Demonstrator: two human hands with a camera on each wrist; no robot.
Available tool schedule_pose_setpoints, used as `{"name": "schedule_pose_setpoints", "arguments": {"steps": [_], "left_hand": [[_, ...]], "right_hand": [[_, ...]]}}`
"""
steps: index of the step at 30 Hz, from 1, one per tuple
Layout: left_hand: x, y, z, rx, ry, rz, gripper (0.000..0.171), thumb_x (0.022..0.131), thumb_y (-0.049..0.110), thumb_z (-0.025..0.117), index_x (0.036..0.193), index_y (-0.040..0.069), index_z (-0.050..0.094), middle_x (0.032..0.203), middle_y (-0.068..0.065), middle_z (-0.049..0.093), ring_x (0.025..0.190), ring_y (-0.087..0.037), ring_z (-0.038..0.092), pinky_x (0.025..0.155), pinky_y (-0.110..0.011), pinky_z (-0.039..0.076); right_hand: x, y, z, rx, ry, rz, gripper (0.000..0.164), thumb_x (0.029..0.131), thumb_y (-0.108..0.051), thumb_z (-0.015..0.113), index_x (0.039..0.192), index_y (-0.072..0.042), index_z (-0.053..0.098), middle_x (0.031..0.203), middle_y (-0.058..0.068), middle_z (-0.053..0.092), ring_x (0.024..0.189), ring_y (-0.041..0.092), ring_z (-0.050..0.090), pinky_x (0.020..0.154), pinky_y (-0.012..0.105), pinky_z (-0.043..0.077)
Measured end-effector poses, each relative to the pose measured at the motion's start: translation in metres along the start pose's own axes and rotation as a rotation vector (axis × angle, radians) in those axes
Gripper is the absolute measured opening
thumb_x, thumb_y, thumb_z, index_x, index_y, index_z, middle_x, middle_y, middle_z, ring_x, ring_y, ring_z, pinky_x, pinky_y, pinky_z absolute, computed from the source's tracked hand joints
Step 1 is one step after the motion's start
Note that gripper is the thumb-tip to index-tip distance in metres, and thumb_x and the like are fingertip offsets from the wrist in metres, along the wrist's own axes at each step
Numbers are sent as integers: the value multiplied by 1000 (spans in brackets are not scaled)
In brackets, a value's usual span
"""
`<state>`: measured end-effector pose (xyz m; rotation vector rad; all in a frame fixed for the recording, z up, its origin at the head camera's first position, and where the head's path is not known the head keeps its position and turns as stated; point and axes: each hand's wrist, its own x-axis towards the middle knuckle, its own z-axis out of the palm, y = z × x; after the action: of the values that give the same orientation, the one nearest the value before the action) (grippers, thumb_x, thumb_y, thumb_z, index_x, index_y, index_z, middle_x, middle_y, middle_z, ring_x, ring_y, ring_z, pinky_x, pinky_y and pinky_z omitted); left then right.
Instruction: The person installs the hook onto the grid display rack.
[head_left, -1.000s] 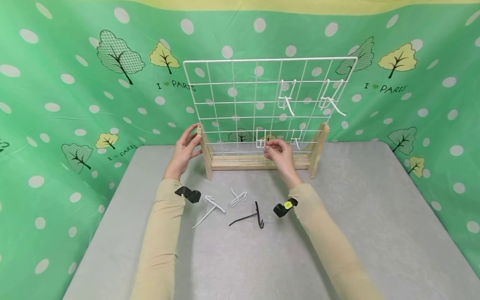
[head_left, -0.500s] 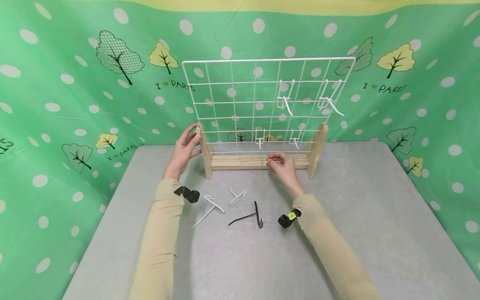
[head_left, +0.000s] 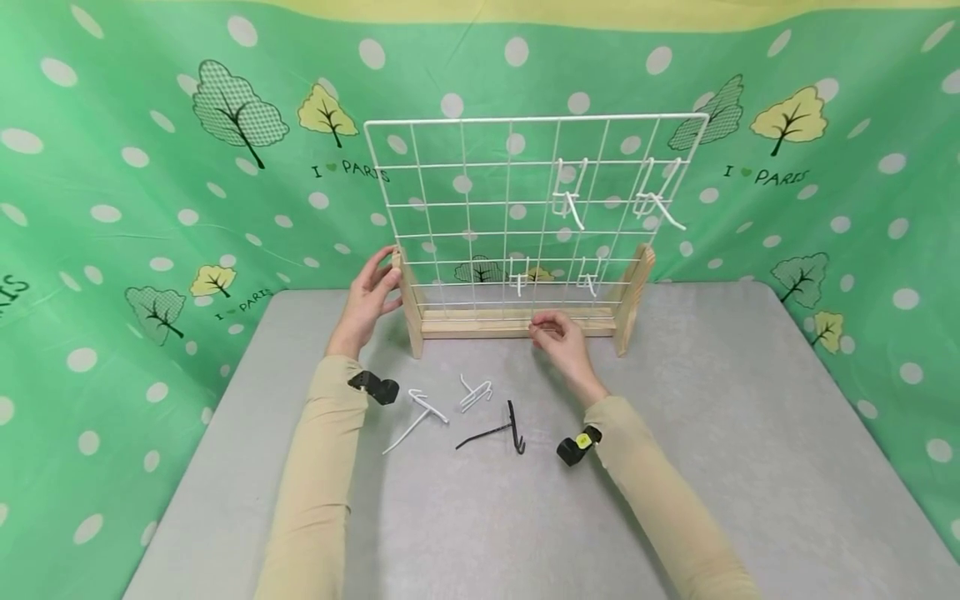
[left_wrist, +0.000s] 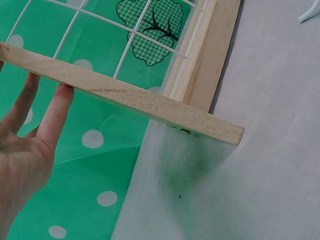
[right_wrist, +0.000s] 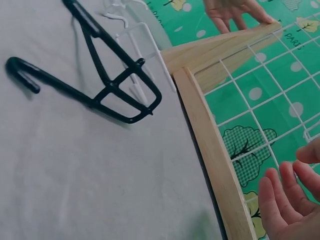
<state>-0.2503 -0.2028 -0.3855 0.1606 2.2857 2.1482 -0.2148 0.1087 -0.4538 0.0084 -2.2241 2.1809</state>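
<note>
A white wire grid point(head_left: 487, 202) stands upright in a wooden stand point(head_left: 480, 331). My left hand point(head_left: 365, 300) touches the stand's left post point(head_left: 408, 304); the left wrist view shows fingertips point(left_wrist: 64, 92) against its outer side. In front of the grid's lower part is my right hand point(head_left: 562, 342), fingers loosely bent, with nothing visible between them. Above it hangs a white hook point(head_left: 518, 279), beside another small white hook point(head_left: 588, 279). Two longer white hooks, one point(head_left: 570, 200) and the other point(head_left: 660, 200), hang at upper right.
On the grey table point(head_left: 480, 525) between the forearms lie a long white hook point(head_left: 423, 412), a smaller white hook point(head_left: 476, 394) and a black hook point(head_left: 513, 427). A green patterned cloth point(head_left: 150, 167) covers the back and sides.
My right hand has let go of the lower white hook, which now hangs on the grid, and has moved down toward the stand's base. My left hand stays at the left post.
</note>
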Motion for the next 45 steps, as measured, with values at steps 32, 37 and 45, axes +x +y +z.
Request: {"name": "schedule_pose_setpoints", "arguments": {"steps": [32, 37, 45], "left_hand": [[17, -23, -7, -31, 15, 8, 59, 99, 32, 55, 152, 23, 31, 151, -15, 33, 128, -36, 42, 99, -51, 46], [16, -24, -8, -30, 15, 9, 58, 99, 32, 55, 152, 26, 33, 151, -15, 33, 128, -36, 42, 99, -50, 45], [16, -25, -8, -22, 20, 5, 57, 98, 33, 55, 151, 27, 34, 151, -15, 34, 127, -35, 43, 98, -49, 47]], "right_hand": [[-20, -6, -12, -281, -356, -124, 21, 88, 7, 62, 108, 13, 59, 104, 25, 63, 97, 37, 60, 88, 36, 52], [-17, 8, -13, -316, -410, -150, 19, 87, 6, 62, 106, 8, 61, 103, 19, 65, 97, 33, 61, 89, 40, 52], [-25, 7, -9, -339, -514, -155, 21, 86, 9, 61, 107, 11, 60, 103, 21, 64, 98, 32, 61, 92, 40, 51]]}}
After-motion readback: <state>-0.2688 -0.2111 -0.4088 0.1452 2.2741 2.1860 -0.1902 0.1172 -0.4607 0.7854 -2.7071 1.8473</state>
